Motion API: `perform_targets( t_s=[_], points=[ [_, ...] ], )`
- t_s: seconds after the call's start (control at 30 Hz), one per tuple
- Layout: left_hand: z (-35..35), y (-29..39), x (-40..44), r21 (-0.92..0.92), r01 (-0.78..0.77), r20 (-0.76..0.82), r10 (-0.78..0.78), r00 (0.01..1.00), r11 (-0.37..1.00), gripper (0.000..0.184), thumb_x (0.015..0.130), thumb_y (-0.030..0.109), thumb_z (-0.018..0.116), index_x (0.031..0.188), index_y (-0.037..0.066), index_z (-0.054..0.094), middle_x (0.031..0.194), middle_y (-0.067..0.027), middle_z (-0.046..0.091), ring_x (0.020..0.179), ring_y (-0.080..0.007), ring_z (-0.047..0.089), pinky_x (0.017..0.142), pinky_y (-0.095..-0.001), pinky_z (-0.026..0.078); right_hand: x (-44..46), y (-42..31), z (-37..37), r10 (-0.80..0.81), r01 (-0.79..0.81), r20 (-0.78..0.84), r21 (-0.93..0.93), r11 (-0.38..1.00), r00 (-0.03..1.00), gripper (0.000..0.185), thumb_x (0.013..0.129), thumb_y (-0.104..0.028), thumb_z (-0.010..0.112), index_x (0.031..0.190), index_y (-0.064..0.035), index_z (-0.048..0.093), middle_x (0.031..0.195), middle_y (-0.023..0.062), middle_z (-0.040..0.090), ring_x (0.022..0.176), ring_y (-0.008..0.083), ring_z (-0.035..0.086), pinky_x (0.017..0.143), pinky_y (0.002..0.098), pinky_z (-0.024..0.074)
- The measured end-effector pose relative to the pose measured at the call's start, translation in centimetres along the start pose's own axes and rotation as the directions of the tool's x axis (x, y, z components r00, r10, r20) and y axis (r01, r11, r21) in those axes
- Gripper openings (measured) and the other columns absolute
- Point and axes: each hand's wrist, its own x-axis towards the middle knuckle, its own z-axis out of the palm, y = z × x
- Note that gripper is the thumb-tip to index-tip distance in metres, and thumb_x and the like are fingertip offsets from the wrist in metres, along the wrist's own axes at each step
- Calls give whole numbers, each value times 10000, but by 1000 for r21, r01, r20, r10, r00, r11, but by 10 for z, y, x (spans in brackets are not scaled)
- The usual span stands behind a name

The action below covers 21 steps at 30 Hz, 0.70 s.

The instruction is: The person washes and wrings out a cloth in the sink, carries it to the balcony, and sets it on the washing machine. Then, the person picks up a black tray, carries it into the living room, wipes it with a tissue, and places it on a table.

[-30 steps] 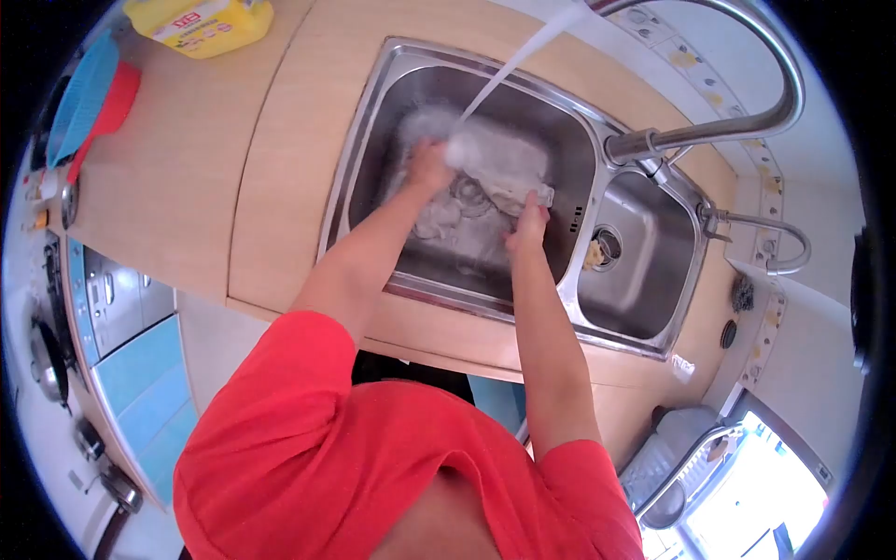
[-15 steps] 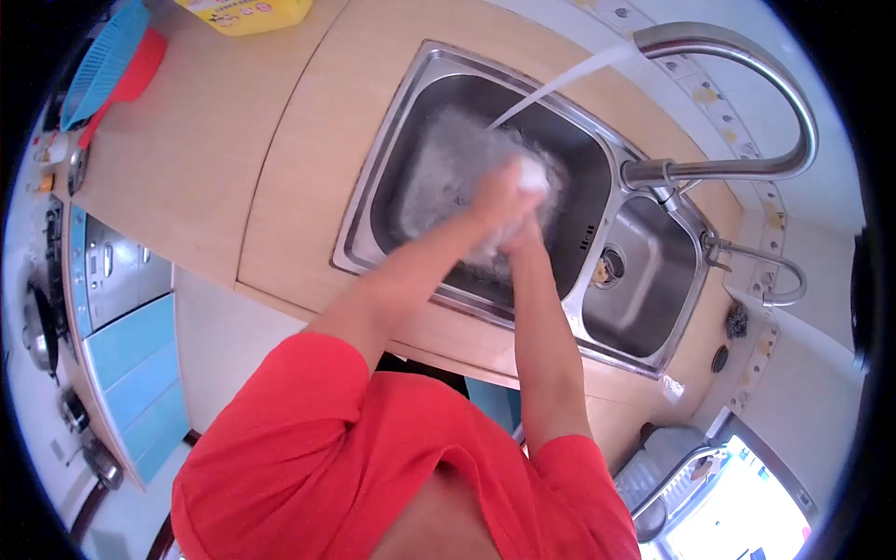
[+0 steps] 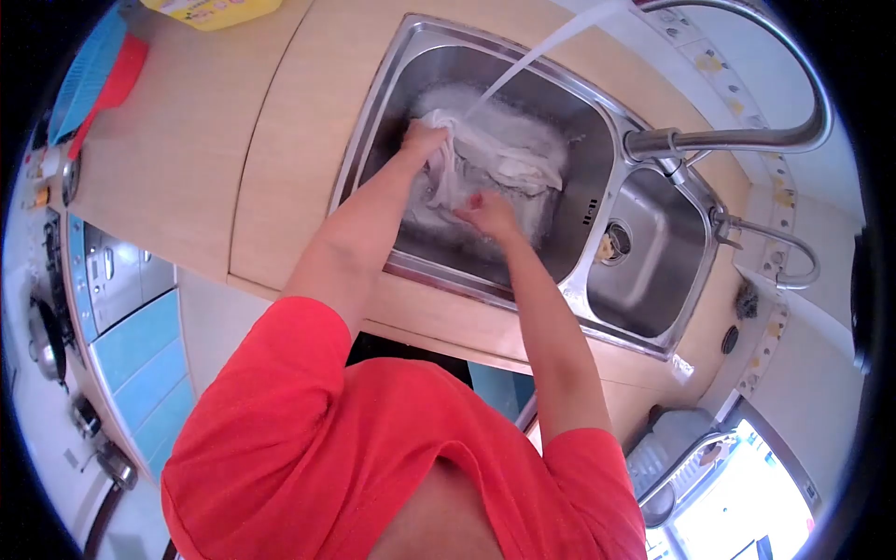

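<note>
A wet white cloth [image 3: 509, 159] lies spread in water in the larger basin of the steel sink [image 3: 583, 173]. At the basin's left side, my left hand [image 3: 425, 142] is closed on a bunched end of it. From there a fold of cloth hangs toward my right hand [image 3: 490, 215], whose curled fingers pinch its lower edge nearer to me. Water from the tall curved faucet [image 3: 737, 140] falls into the basin just right of my left hand.
A smaller basin [image 3: 649, 252] with a drain strainer [image 3: 614, 245] adjoins on the right, beside a thinner faucet [image 3: 775, 233]. On the counter's far left are a blue basket [image 3: 89, 84] and a red container [image 3: 126, 75]. A yellow package [image 3: 215, 9] sits at the top.
The bunched white cloth between my hands has opened out in the water. My left hand moved left with one end, and my right hand came slightly left. The view shifted a little.
</note>
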Motion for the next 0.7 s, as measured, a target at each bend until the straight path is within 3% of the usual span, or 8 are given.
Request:
perform_targets(
  t_s=[0.07, 0.27, 0.37, 0.47, 0.57, 0.6, 0.67, 0.7],
  points=[
    [2, -3, -4, -176, 65, 86, -50, 995, 982, 467, 729, 291, 677, 1041, -38, 566, 984, -192, 615, 887, -293, 623, 717, -393, 519, -10, -24, 3, -104, 65, -181, -209, 976, 978, 344, 701, -366, 721, 816, -63, 606, 740, 116, 635, 767, 293, 627, 641, 406, 475],
    [1, 22, -26, -405, 291, 149, -252, 956, 867, 326, 805, 259, 634, 1018, 16, 584, 958, -145, 619, 833, -272, 629, 646, -409, 538, -10, -40, -6, 18, -84, -272, -233, 969, 962, 378, 670, -357, 726, 868, -84, 557, 850, 131, 625, 820, 333, 614, 664, 450, 469],
    [4, 19, -27, -485, 285, 159, -238, 958, 826, 312, 807, 254, 634, 1010, 22, 582, 968, -141, 618, 836, -275, 628, 654, -415, 537, -13, -43, -3, -492, 410, -166, -367, 835, 854, 301, 679, -259, 711, 872, -86, 556, 952, 122, 603, 825, 334, 614, 672, 457, 476],
    [-1, 20, -33, -531, 274, 187, -205, 961, 802, 315, 800, 262, 642, 997, 24, 582, 968, -143, 617, 836, -282, 625, 657, -420, 533, -8, -47, 4, -344, 226, -168, -486, 844, 924, 217, 693, -161, 680, 850, -82, 554, 1023, 104, 577, 828, 334, 612, 668, 452, 488],
    [-1, 23, -22, -354, 262, 16, -274, 961, 898, 317, 768, 246, 662, 975, 19, 586, 964, -146, 617, 827, -290, 622, 644, -442, 520, -16, -46, -15, -395, 260, -199, -486, 834, 897, 180, 705, -68, 647, 855, -61, 547, 993, 96, 593, 807, 341, 609, 672, 434, 499],
    [0, 24, -20, -251, 270, -75, -297, 952, 930, 316, 753, 235, 670, 966, 17, 588, 963, -147, 617, 822, -292, 620, 638, -451, 514, -26, -49, -30, -495, 380, -266, -386, 841, 827, 175, 711, -47, 643, 858, -53, 547, 983, 96, 596, 791, 325, 613, 673, 416, 503],
    [-3, 29, -21, -405, 342, 45, -355, 934, 848, 314, 716, 204, 680, 946, 9, 591, 954, -149, 619, 807, -296, 618, 648, -455, 503, -49, -60, -70, -638, 616, -429, -211, 759, 639, 169, 723, -5, 635, 865, -37, 548, 964, 97, 603, 758, 294, 622, 675, 378, 511],
    [-3, 31, -22, -475, 380, 107, -377, 920, 794, 314, 698, 188, 686, 936, 5, 593, 950, -150, 619, 799, -298, 617, 653, -458, 497, -60, -63, -84, -596, 617, -432, -108, 779, 677, 152, 734, -12, 635, 857, -39, 550, 943, 101, 595, 753, 276, 622, 660, 372, 504]
  ],
)
